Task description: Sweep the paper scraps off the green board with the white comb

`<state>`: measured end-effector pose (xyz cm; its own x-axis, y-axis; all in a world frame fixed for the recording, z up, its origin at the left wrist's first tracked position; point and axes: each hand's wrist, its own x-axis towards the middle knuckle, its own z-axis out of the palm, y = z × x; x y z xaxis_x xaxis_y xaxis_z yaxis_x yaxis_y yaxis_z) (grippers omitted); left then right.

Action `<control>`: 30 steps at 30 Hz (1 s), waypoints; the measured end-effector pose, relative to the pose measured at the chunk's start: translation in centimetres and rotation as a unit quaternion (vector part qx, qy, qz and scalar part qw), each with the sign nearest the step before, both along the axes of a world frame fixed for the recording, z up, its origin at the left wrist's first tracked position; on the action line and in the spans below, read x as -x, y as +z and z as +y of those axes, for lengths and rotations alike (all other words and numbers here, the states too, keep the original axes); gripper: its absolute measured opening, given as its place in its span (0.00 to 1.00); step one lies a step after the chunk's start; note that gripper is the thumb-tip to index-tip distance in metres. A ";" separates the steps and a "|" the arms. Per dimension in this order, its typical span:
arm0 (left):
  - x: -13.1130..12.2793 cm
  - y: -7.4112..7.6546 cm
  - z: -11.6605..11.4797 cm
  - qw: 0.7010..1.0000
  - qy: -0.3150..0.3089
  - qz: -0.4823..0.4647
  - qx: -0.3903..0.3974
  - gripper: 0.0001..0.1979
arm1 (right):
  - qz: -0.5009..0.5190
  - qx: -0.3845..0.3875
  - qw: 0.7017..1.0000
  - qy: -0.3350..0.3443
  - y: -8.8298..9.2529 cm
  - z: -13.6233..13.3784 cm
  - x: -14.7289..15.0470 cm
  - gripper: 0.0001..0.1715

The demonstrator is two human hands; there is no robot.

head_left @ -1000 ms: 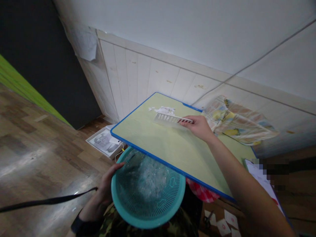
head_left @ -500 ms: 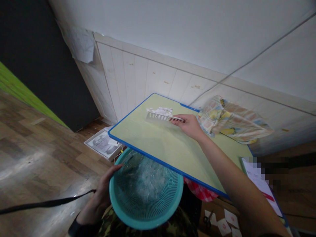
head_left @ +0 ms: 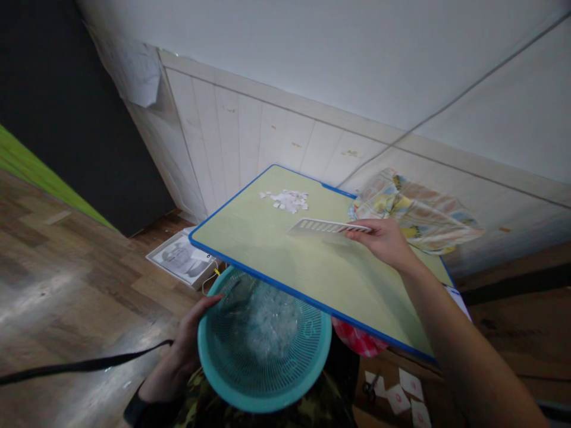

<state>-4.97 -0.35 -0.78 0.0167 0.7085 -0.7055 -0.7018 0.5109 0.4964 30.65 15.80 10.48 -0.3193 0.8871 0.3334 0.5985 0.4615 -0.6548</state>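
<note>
My left hand [head_left: 190, 330] is closed on the left rim of a round teal plastic basket [head_left: 263, 405] with slotted walls. Crumpled clear plastic [head_left: 270, 324] lies inside the basket, which sits on my lap below the table edge. My right hand [head_left: 381, 239] pinches the right end of a flat white slotted plastic piece [head_left: 314, 227], tilted over the pale yellow table [head_left: 241, 238] with blue trim. Beyond that piece lies a small heap of white scraps [head_left: 291, 201], apart from it. Most fingers of my left hand are hidden behind the basket.
A patterned cloth [head_left: 414, 211] lies at the table's right, against the white wall. Under the table's front edge shows red checkered fabric [head_left: 357, 337]. Scissors [head_left: 369, 389] and several white cards [head_left: 398, 398] are lower right. A white box [head_left: 181, 261] stands on the floor at left.
My right hand has drawn the white slotted piece to the right and nearer to me, away from the scraps. My left hand keeps its hold on the basket. The view has shifted slightly.
</note>
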 end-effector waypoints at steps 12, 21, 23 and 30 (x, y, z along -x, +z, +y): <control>-0.2 0.5 0.0 0.999 0.004 -0.037 0.007 0.11 | 0.020 -0.002 1.000 -0.024 -1.8 -1.1 2.2 0.12; 0.0 0.2 0.1 0.999 -0.005 -0.032 -0.002 0.11 | 0.017 -0.008 1.000 -0.011 -1.5 -1.7 3.9 0.12; -0.1 0.5 0.1 1.000 -0.003 -0.025 0.001 0.12 | 0.019 0.000 1.000 -0.006 -1.5 -1.9 4.2 0.12; -0.2 0.8 0.0 1.000 -0.004 -0.025 0.014 0.10 | 0.031 -0.002 1.000 -0.004 -1.3 -1.9 5.3 0.12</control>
